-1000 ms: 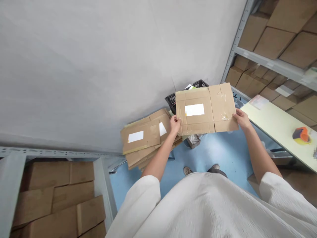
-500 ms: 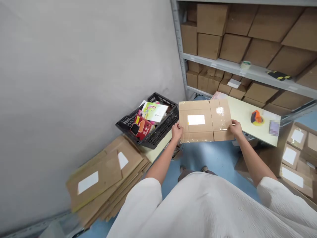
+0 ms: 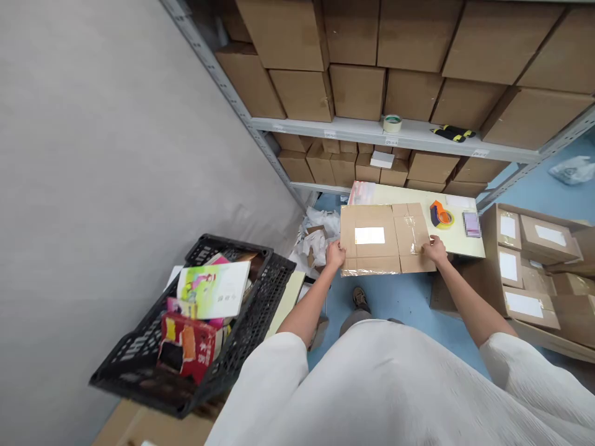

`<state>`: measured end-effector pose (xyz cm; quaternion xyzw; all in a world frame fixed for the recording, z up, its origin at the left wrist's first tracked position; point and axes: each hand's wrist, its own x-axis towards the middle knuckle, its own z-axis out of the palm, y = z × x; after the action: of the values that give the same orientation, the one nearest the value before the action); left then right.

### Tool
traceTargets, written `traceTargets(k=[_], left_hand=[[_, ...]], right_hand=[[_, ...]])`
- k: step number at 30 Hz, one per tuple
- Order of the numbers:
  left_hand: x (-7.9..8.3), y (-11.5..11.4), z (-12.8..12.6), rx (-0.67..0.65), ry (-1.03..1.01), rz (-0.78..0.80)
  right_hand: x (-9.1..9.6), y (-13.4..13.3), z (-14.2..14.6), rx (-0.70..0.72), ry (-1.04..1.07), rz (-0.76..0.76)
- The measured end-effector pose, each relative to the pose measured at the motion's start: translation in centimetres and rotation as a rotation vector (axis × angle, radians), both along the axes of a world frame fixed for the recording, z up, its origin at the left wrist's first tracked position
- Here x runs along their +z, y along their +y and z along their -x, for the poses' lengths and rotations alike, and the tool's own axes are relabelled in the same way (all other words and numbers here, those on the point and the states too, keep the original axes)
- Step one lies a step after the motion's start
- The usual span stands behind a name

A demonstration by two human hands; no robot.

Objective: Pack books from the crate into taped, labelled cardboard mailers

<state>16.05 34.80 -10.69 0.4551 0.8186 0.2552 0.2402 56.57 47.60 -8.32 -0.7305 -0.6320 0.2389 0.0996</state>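
Note:
I hold a flattened cardboard box (image 3: 372, 254) with a white label and clear tape in front of me, over the near edge of a pale green table (image 3: 458, 246). My left hand (image 3: 334, 254) grips its left edge, fingers closed round the card. My right hand (image 3: 434, 249) pinches its right edge the same way. The box is level, label side up.
A black crate (image 3: 260, 297) of colourful books sits at the lower left. An orange tape dispenser (image 3: 439, 215) and a small purple pad (image 3: 471, 223) lie on the table. Shelves of cardboard boxes (image 3: 353, 87) fill the back; labelled boxes (image 3: 525, 272) are stacked at right. Crumpled paper (image 3: 318, 238) lies on the floor.
My view has swung to the right, from the pile of flat boxes by the wall to the table and shelves. Both hands carried the flattened box along and now hold it over the table.

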Motion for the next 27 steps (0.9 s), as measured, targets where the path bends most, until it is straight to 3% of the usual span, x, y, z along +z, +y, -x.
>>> traceTargets(k=[3, 11, 17, 27], left_hand=[[-0.9, 4.3, 0.7, -0.101, 0.044, 0.055], [-3.3, 12.2, 0.3, -0.209, 0.112, 0.250], [-5.2, 16.4, -1.5, -0.211, 0.116, 0.327], [-6.5, 21.2, -5.3, -0.129, 0.150, 0.406]], right_hand=[[-0.7, 1.6, 0.7, -0.172, 0.016, 0.105], [-3.4, 4.6, 0.8, -0.243, 0.004, 0.212], [-5.7, 8.3, -0.4, -0.210, -0.028, 0.270], [-7.7, 12.4, -1.7, -0.069, -0.041, 0.344]])
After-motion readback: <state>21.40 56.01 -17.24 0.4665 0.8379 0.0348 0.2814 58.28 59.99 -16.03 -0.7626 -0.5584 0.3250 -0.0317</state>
